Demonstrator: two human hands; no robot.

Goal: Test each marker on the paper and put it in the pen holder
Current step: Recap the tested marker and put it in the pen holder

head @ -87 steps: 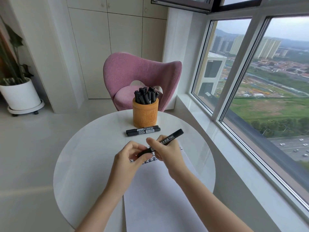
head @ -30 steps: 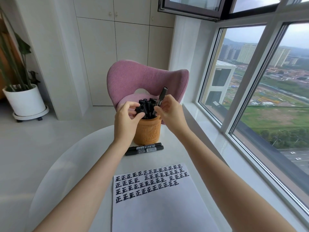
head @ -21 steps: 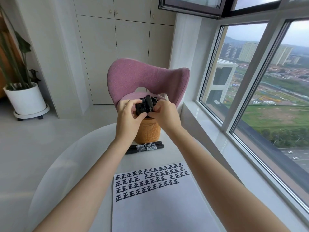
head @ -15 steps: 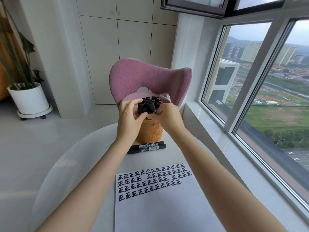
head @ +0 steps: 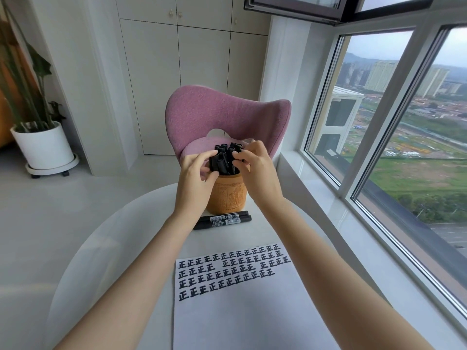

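Note:
A carved tan pen holder (head: pixel 228 195) stands at the far side of the round white table (head: pixel 113 248), packed with several black markers (head: pixel 225 157). My left hand (head: pixel 194 178) curls its thumb and fingers round the left side of the bundle. From the right, my right hand (head: pixel 257 170) pinches the marker tops with its fingertips. Two capped black markers (head: pixel 222 219) lie side by side just in front of the holder. Nearer to me lies the white paper (head: pixel 240 311), its upper part covered with rows of black test marks.
A pink chair (head: pixel 222 114) stands right behind the table. The window sill (head: pixel 316 193) and large windows run along the right. A white plant pot (head: pixel 43 147) on a wheeled base sits on the floor at the far left.
The marker my right hand held over the paper went up and into the holder. Both hands have since closed round the bundle of markers and stayed there.

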